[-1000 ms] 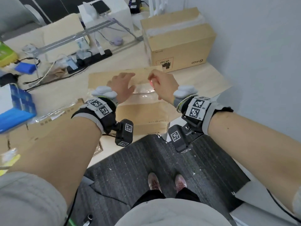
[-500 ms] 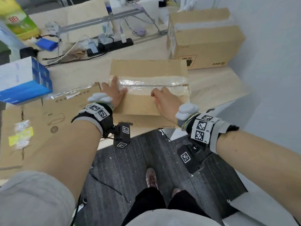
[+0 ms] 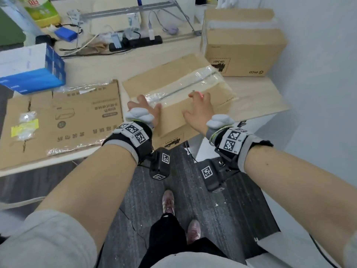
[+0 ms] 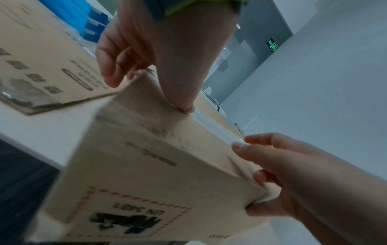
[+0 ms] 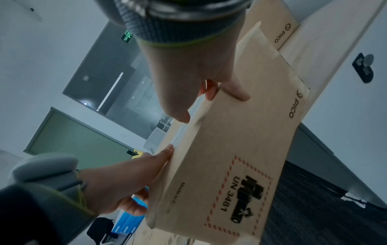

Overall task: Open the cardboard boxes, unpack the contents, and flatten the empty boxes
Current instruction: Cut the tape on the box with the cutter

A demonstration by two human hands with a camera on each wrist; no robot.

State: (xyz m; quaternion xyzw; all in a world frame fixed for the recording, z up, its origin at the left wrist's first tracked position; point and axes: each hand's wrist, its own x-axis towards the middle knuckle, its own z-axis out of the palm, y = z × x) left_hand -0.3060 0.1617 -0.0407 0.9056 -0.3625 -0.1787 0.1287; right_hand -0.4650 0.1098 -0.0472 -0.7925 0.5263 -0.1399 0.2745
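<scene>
The sealed box sits in the centre of the head view, skewed to the table edge, its near end overhanging the floor. The tape seam along its top is unbroken.

**Hand state**
- Left hand: at the box's left near corner, thumb on the top face, fingers loosely bent beside the left wall. It braces the box; no closed grasp shows.
- Right hand: spread on the top face toward the right, fingers lightly bent, fingertips at the seam. It holds nothing.

**Risks (judgement)**
- The overhang is the main hazard. Downward pressure on the near edge could tip the box off the table.
- Neither hand encloses the box, so a one-sided pull could swing it further askew.
- No loose tape end is visible. Bare fingertips may slip along the film instead of lifting it.

**View differences**
- Head view only: the seam, the flattened box at left centre, the second sealed box at upper right, and blue packs at upper left.
- Left wrist view only: the left thumb pressing the top edge, left fingers hanging beside the wall, and the right fingers hooked over the far edge.
- Right wrist view only: the "UN 3481" label on the near face, and the right fingertips over the top edge.
</scene>
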